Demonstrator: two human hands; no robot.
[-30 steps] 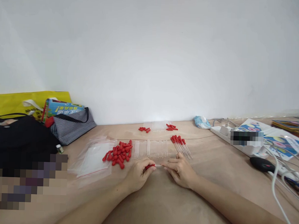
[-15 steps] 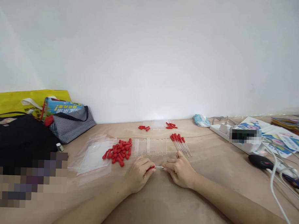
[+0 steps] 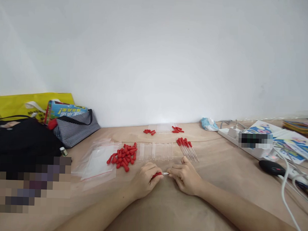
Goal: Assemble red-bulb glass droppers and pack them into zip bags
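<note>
Two hands are holding a red rubber bulb and a clear tube end to end, near the middle of the table.
The left hand is closing its thumb and fingers around the bulb, while the right hand is pinching the tube from the right; how far the tube is sitting inside the bulb, I cannot tell. Beyond the hands, a row of clear tubes is lying flat, with a heap of red bulbs sitting to its left and several red-topped droppers lying slantwise to its right. Farther left, clear plastic bags are lying beside the heap; at far right, a white power strip is resting among cables.
</note>
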